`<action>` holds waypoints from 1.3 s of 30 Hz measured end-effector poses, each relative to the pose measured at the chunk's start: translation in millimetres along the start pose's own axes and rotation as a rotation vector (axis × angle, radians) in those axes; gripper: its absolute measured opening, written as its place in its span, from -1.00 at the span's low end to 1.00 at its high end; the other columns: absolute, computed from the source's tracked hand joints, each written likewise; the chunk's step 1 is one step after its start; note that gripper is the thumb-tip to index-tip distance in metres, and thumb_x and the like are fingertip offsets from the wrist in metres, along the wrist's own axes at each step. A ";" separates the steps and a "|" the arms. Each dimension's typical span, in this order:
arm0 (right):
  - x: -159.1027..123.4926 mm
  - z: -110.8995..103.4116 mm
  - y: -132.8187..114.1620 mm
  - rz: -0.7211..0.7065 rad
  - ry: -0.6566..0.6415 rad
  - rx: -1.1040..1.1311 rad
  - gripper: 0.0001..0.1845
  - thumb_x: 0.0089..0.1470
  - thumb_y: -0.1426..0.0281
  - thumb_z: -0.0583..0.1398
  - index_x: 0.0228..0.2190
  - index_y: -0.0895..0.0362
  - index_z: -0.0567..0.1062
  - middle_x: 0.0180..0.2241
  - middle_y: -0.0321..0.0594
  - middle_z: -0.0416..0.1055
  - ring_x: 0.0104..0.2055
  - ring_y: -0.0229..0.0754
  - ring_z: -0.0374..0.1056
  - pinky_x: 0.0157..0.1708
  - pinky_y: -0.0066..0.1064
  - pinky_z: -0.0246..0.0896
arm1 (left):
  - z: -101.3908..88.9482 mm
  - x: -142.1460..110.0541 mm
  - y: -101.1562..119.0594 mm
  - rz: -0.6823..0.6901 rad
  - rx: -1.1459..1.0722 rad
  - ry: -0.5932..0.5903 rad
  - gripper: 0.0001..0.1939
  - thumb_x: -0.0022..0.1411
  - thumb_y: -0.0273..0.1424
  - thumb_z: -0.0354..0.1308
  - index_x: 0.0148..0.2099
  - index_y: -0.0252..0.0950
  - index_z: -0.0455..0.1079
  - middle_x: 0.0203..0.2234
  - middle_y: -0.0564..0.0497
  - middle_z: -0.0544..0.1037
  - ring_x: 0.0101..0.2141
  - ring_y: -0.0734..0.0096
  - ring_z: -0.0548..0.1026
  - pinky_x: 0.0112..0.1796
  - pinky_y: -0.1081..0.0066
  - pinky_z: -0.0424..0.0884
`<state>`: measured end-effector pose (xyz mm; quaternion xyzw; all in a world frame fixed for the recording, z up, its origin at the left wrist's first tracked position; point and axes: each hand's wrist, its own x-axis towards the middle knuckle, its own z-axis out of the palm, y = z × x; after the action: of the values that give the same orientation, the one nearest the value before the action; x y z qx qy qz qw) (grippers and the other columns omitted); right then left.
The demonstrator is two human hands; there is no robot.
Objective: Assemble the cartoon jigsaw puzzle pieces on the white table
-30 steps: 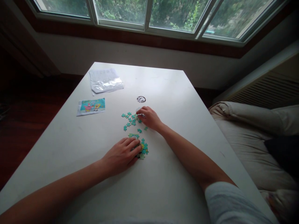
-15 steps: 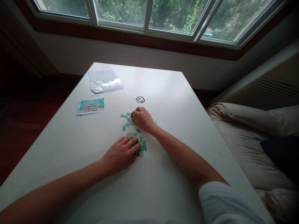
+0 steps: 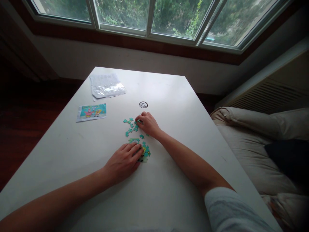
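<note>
My left hand point(image 3: 125, 158) lies over the partly joined jigsaw puzzle point(image 3: 146, 151), fingers stretched out flat and covering its left side. Green, yellow and dark patches of the joined pieces show past the fingertips. Farther out, my right hand point(image 3: 149, 125) has its thumb and index finger bent together in a pinch on a small green puzzle piece, mostly hidden by the fingers. Several loose teal puzzle pieces point(image 3: 130, 130) lie scattered to the left of and under this hand. One loose piece point(image 3: 142, 136) sits between the two hands.
A picture card point(image 3: 93, 111) with cartoon figures lies on the left of the white table point(image 3: 178, 193). Behind it are papers in a clear plastic sleeve point(image 3: 108, 86). A round hole point(image 3: 143, 104) is set in the tabletop. A beige sofa point(image 3: 243, 141) stands at the right.
The view has shifted slightly. My right hand stays among the loose pieces with its fingers pinched, and my left hand stays on the joined puzzle.
</note>
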<state>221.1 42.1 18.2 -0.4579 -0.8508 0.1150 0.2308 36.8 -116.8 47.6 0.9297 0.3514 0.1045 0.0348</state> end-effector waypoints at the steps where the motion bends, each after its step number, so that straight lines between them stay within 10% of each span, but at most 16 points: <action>1: -0.4 0.5 -0.1 0.000 0.008 -0.002 -0.84 0.21 0.40 0.23 -0.19 0.02 0.61 -0.18 -0.14 0.41 -0.06 -0.06 0.26 0.02 -0.26 0.18 | 0.2 0.0 0.0 -0.002 -0.001 0.006 -0.58 0.39 -0.34 0.09 0.26 -0.26 0.29 0.19 -0.18 0.43 0.18 0.04 0.38 0.14 0.07 0.32; 39: -1.4 6.2 7.4 -0.015 0.086 0.134 -0.86 0.22 0.44 0.22 -0.26 0.04 0.61 -0.24 -0.18 0.45 -0.11 -0.10 0.29 -0.02 -0.27 0.19 | 3.5 -3.0 -12.6 -0.006 -0.059 0.024 -0.57 0.40 -0.33 0.08 0.28 -0.23 0.29 0.21 -0.13 0.41 0.20 0.06 0.35 0.17 0.07 0.29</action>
<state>224.1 45.1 9.4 -0.4398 -0.8338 0.1501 0.2981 27.2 -109.3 42.0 0.9260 0.3511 0.1258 0.0584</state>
